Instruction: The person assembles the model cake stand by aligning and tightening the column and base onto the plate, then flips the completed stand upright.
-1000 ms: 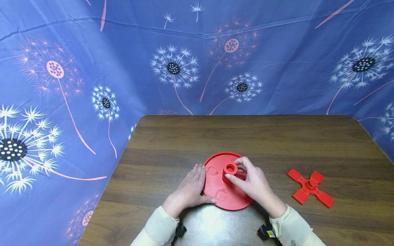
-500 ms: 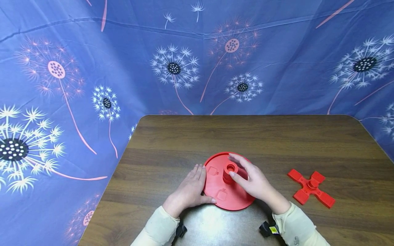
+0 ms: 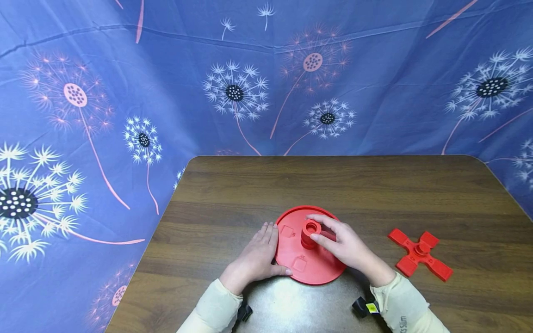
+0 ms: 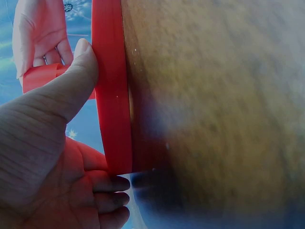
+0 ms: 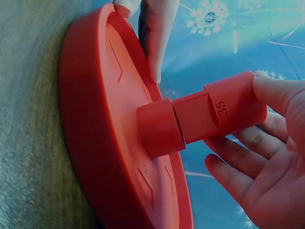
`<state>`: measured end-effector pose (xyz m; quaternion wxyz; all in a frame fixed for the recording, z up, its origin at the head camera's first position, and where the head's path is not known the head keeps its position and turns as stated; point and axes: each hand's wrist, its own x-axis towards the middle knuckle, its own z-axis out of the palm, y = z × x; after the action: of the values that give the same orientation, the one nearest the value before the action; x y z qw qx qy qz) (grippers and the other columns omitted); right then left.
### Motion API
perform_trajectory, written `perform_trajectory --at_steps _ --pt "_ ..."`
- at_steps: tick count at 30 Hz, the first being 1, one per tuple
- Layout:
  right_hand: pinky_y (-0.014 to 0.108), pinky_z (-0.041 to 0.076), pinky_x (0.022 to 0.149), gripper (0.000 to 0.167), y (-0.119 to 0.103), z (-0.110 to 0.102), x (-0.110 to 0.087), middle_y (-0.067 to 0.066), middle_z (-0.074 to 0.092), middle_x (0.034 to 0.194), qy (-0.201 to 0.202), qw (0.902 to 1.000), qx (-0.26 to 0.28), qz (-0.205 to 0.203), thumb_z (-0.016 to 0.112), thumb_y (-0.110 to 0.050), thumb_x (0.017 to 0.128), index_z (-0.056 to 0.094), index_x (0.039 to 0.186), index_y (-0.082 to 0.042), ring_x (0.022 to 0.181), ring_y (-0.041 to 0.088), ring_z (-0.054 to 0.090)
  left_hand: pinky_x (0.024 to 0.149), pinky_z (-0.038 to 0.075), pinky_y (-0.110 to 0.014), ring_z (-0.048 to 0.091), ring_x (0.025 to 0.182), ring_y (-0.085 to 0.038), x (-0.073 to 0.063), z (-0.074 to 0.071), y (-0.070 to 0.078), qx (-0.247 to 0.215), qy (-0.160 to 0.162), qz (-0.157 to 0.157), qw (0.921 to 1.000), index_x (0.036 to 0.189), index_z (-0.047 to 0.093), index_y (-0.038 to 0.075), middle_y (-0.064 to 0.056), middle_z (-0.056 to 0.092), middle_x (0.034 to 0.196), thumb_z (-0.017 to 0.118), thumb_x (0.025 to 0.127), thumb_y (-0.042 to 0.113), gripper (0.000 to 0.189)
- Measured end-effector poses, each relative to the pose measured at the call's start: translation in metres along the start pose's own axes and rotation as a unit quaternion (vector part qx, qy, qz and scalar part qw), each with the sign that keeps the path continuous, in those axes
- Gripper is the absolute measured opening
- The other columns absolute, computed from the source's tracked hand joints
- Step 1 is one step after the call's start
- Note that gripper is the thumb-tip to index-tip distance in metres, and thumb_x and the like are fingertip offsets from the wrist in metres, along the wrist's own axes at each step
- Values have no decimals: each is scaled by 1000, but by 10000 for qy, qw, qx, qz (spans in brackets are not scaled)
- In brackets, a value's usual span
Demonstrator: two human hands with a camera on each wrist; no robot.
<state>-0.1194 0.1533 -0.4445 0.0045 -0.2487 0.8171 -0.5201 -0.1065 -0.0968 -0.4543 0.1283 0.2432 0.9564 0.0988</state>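
Observation:
A round red disc [image 3: 316,273] with a raised rim and shallow square marks lies flat on the table. From its middle rises a short red collar [image 5: 159,126]. In it stands a red stepped cylinder [image 5: 233,107], upright, marked 35, with flat faces below its round hollow top. My right hand [image 3: 351,245] holds that top, thumb at the near side and forefinger reaching behind; its other fingers hang loose below in the right wrist view. My left hand [image 3: 258,254] rests at the disc's left edge, fingers straight along the rim, thumb on the front rim.
To the right on the wood-grain table [image 3: 233,185] lies a red cross-shaped piece [image 3: 437,268] with four square-ended arms and a central knob. A blue dandelion-print cloth [image 3: 374,92] hangs behind the table and along its left side.
My right fingers loosened from the cylinder, shifted round it, and are back against its top with the hand turned. Disc, left hand and cross-shaped piece stay in place.

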Motion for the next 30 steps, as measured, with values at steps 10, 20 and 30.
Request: perform_trajectory --at_steps 10,20,30 --pt "40 56 85 42 0 10 -2 -1 68 109 768 9967 -245 125 81 -14 80 64 117 -9 98 17 68 117 23 -43 19 146 -36 0 1 -1 14 30 13 10000 151 23 -6 -23 24 157 69 77 65 113" --pt "39 58 77 44 -3 21 -2 1 69 101 1424 9827 -1174 181 88 -19 72 61 106 -10 89 20 70 117 22 -42 18 146 -35 0 1 0 74 6 6 10000 151 22 -6 -23 24 157 68 78 67 113" --pt "41 58 75 47 -4 24 -2 4 69 102 1548 9778 -1381 289 88 -21 72 58 106 -9 84 22 71 117 23 -42 19 146 -34 0 1 0 68 -4 1 10000 151 23 -6 -23 24 157 68 77 67 113"
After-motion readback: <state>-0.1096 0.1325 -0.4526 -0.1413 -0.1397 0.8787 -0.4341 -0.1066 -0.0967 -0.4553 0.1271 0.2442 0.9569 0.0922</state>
